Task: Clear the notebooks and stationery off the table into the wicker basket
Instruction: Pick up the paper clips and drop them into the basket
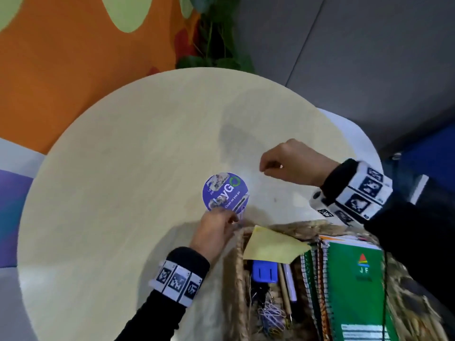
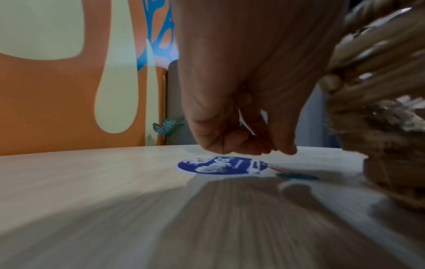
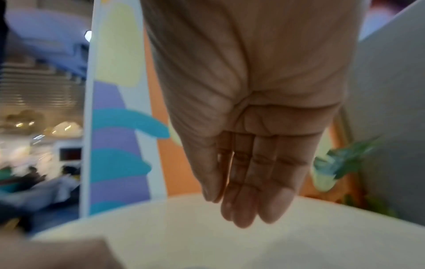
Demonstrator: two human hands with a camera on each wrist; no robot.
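Note:
A wicker basket (image 1: pixel 237 254) (image 2: pixel 379 109) stands at the table's near right and holds a green notebook (image 1: pixel 357 279), other spiral notebooks, a yellow paper (image 1: pixel 270 244), a blue stapler (image 1: pixel 264 271), pens (image 1: pixel 286 281) and loose paper clips (image 1: pixel 270 313). On the table, a teal paper clip (image 2: pixel 298 176) and a pink one (image 2: pixel 279 168) lie by a round purple sticker (image 1: pixel 225 191) (image 2: pixel 218 165). My left hand (image 1: pixel 232 219) (image 2: pixel 264 149) hovers just over them with its fingers curled; whether it holds anything is unclear. My right hand (image 1: pixel 266 168) (image 3: pixel 241 209) hangs empty above the table, fingers relaxed.
The round pale wooden table (image 1: pixel 123 168) is bare to the left and far side. A potted plant (image 1: pixel 216 33) stands beyond its far edge, against an orange wall. The basket's corner is right beside my left hand.

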